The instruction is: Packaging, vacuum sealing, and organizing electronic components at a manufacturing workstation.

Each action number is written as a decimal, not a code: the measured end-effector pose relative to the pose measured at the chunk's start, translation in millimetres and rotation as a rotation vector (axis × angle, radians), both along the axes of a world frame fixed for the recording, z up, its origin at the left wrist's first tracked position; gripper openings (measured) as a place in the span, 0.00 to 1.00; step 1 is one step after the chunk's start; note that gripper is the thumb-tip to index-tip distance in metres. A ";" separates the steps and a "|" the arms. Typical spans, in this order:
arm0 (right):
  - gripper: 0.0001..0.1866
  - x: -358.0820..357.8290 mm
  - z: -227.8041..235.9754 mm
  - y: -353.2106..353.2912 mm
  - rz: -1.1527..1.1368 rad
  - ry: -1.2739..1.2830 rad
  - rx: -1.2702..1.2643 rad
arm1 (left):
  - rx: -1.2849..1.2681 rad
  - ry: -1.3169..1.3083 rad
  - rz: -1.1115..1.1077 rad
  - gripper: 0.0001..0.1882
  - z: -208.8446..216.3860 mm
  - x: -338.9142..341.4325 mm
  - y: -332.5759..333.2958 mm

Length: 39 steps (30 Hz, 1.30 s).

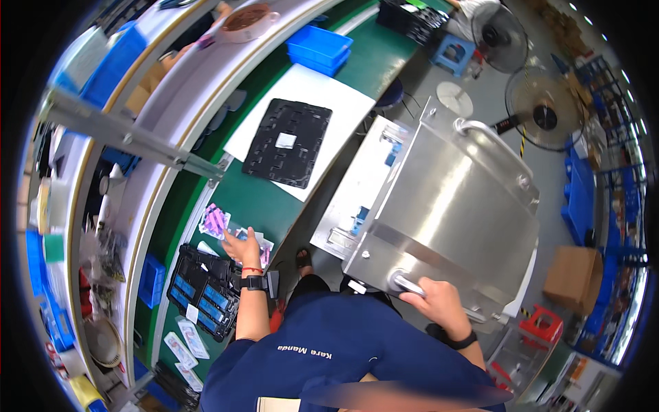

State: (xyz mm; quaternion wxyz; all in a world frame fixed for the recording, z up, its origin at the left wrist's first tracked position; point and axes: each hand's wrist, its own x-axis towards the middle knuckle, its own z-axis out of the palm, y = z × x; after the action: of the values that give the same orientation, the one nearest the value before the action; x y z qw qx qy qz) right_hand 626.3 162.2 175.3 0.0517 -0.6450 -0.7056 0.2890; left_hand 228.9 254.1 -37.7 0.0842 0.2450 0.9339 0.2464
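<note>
My right hand (441, 306) is wrapped round the near metal handle (406, 280) of a large brushed-steel cover (446, 196). A second curved handle (495, 145) sits at the cover's far end. Over on the left, my left hand (241, 248) is held above the green bench with its fingers apart. It is between pink-and-purple printed packets (215, 220) and a further pinkish packet (266, 251) partly behind it. Just nearer lies a black tray (206, 294) with blue flat pieces in it.
A black moulded tray (292, 141) rests on a white sheet (347, 103) farther along the bench, before stacked blue bins (318, 49). Shelves line the left, behind a metal post (130, 137). Fans (546, 115), a cardboard box (574, 280) and a red stool (542, 326) stand on the right.
</note>
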 end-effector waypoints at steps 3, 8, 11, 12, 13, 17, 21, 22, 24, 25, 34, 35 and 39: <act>0.23 37.6 28.3 -20.7 -0.100 -0.077 -0.071 | 0.031 0.111 -0.231 0.37 9.8 23.4 17.3; 0.25 86.0 44.9 -58.7 -0.415 -0.159 -0.101 | 0.294 -0.433 -0.944 0.11 20.5 107.1 54.6; 0.26 109.4 38.0 -76.8 -0.479 -0.284 -0.028 | -0.006 -0.446 -1.256 0.20 -11.0 151.8 57.1; 0.27 117.1 32.2 -85.0 -0.516 -0.363 0.014 | -0.075 -0.349 -1.277 0.23 -14.9 166.9 55.5; 0.27 126.1 24.9 -92.1 -0.532 -0.366 0.009 | -0.138 -0.250 -1.295 0.26 -14.1 181.6 54.9; 0.28 167.8 -15.5 -121.1 -0.630 -0.478 0.011 | -0.279 -0.107 -1.309 0.31 -2.6 212.5 50.8; 0.24 193.2 -49.7 -136.6 -0.640 -0.559 -0.020 | -0.295 -0.050 -1.308 0.33 -5.9 220.1 47.4; 0.21 193.4 -53.2 -135.0 -0.638 -0.584 -0.008 | -0.307 -0.047 -1.274 0.32 -5.4 221.6 46.3; 0.16 175.3 -58.7 -107.2 -0.776 -0.473 0.022 | -0.327 -0.037 -1.243 0.32 -6.0 222.7 43.4; 0.12 156.6 -69.6 -84.5 -0.756 -0.435 0.247 | -0.329 -0.015 -1.221 0.33 -7.5 225.0 42.0; 0.11 4.9 -201.8 -0.8 -0.235 0.045 0.145 | -0.357 -0.023 -1.138 0.32 -15.6 239.3 47.9; 0.12 1.6 -201.1 -2.3 -0.264 0.024 0.147 | -0.379 -0.028 -1.122 0.32 -17.3 240.1 49.5; 0.13 -11.1 -196.4 -26.0 -0.262 0.052 0.099 | -0.392 -0.002 -1.148 0.33 -17.4 236.7 49.6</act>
State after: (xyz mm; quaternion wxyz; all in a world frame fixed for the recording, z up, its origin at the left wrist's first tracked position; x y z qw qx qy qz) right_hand 615.1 136.2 -21.1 0.1390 -0.7204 -0.6273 0.2613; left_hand 465.6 303.7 -55.1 0.2482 0.6892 0.6805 -0.0149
